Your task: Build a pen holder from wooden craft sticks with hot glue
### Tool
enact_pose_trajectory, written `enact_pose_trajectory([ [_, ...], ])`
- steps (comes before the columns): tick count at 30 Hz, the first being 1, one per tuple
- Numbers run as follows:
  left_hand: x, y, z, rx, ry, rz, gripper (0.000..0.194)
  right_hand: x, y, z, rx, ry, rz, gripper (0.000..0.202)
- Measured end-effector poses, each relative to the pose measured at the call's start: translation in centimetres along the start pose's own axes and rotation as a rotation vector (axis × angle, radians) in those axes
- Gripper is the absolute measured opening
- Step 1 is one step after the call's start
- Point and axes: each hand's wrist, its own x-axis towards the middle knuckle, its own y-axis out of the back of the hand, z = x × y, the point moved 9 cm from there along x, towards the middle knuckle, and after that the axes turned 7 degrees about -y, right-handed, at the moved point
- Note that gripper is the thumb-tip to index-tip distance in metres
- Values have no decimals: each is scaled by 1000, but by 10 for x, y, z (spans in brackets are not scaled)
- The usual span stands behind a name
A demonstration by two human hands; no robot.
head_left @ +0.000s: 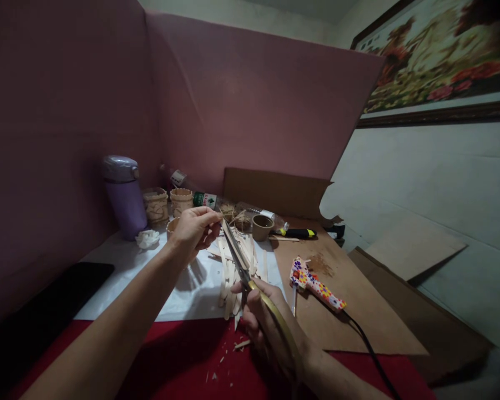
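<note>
My right hand (270,316) grips a pair of scissors (237,253) with dark blades and gold-coloured handles. The blades point away from me, up and to the left. At their tips, my left hand (195,228) is closed in a pinch between thumb and fingers; what it holds is too small to make out. Below the blades lies a loose pile of flat wooden craft sticks (229,283) on a white sheet (170,303). Behind my left hand a small stick-covered cup (173,225) is partly hidden.
Two decorated cups (181,201), a purple bottle (125,200) and a white crumpled tissue (147,239) stand left. Plastic bottles, dry fibre (235,216), a brown pot (262,226) and a utility knife (300,233) lie behind. A corded flowered glue gun (316,286) rests on cardboard (358,316).
</note>
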Motion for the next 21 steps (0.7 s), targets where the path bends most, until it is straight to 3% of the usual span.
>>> enact_pose_trajectory([
  [11, 0, 0, -1, -2, 3, 0, 27, 3, 3, 0, -15, 63, 4, 56],
  [18, 0, 0, -3, 8, 14, -5, 26, 2, 6, -3, -77, 74, 52, 56],
  [21, -2, 3, -1, 18, 26, 44, 24, 3, 8, -5, -93, 85, 66, 59],
])
